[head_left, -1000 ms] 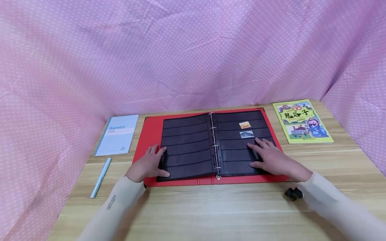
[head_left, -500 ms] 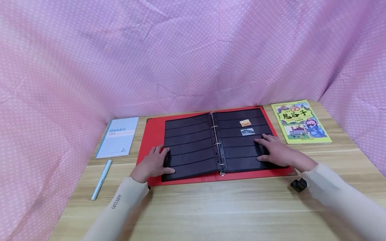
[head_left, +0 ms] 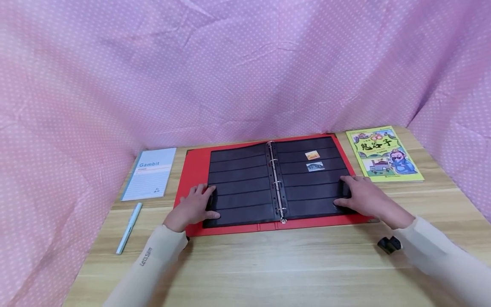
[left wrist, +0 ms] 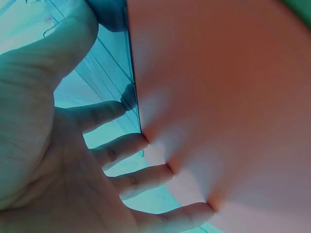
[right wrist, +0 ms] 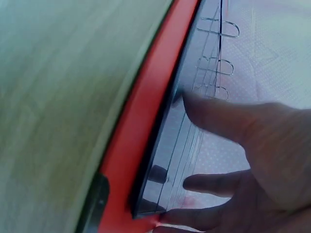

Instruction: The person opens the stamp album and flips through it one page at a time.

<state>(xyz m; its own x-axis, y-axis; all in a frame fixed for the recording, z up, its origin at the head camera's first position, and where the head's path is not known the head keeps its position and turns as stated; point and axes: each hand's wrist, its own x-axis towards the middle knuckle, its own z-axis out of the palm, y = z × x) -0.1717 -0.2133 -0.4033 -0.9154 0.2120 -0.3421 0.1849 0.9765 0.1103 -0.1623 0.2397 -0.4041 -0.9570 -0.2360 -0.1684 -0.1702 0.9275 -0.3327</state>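
A red ring binder (head_left: 195, 168) lies open before me, its black pocketed pages (head_left: 241, 187) spread to both sides of the metal rings (head_left: 276, 183). My left hand (head_left: 190, 208) rests at the left page's outer edge, thumb over the page; in the left wrist view its spread fingertips touch the red cover (left wrist: 209, 82). At the lower right, my right hand (head_left: 362, 196) has thumb and fingers spread along the right page's outer edge. Neither hand grips anything. Two small stamps, one orange (head_left: 312, 155) and one blue-grey (head_left: 315, 166), sit in pockets of the right page.
A pale blue notebook (head_left: 148, 174) lies left of the binder, with a light blue pen (head_left: 129, 228) in front of it. To the right is a yellow-green comic book (head_left: 385, 154). A small black object (head_left: 389, 245) shows by the right sleeve. Pink dotted cloth (head_left: 245, 72) hangs behind the table.
My right hand has slid rightward across the right page to its outer edge, away from the stamps. The left hand stays nearly where it was, and the left page lies flatter.
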